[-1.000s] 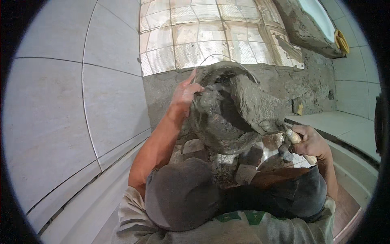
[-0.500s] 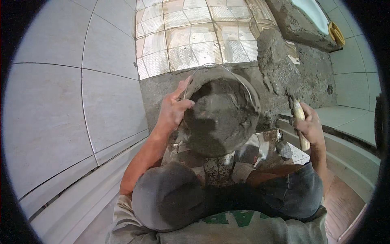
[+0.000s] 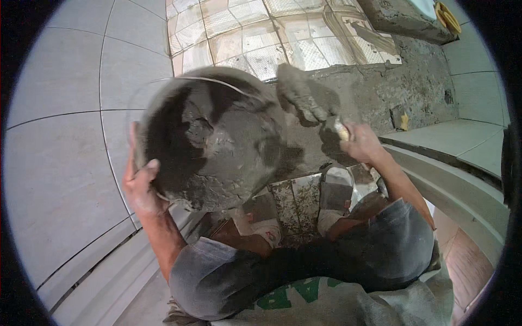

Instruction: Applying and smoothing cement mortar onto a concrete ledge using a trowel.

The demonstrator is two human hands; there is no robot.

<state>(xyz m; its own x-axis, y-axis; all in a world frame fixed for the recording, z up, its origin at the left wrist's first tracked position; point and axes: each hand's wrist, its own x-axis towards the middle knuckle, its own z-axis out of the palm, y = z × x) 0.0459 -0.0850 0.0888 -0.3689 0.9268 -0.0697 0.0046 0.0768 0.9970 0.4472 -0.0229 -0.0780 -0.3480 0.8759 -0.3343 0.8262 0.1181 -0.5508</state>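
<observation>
My left hand [image 3: 142, 182] grips the left side of a mortar-caked bucket [image 3: 234, 76], lifted and tilted, with wet grey mortar [image 3: 223, 141] inside and a thin wire handle [image 3: 201, 79] across its top. Just right of the bucket, my right hand [image 3: 361, 142] is closed on the pale handle of a trowel [image 3: 341, 130], whose blade [image 3: 302, 92] is heavily coated with mortar and blurred by motion. A band of grey mortar floor [image 3: 413, 81] lies under and behind the trowel.
Large wall tiles [image 3: 60, 163] rise on the left. Patterned light floor tiles [image 3: 244, 32] lie ahead. A cement-sided ledge [image 3: 391, 19] with a yellow hose-like coil [image 3: 447, 19] is at the back right. A tiled step [image 3: 467, 138] runs along the right. My feet [image 3: 335, 190] stand below.
The bucket and my left hand have moved left and appear raised toward me. The trowel swung forward to the right, then came back left beside the bucket, still in my right hand.
</observation>
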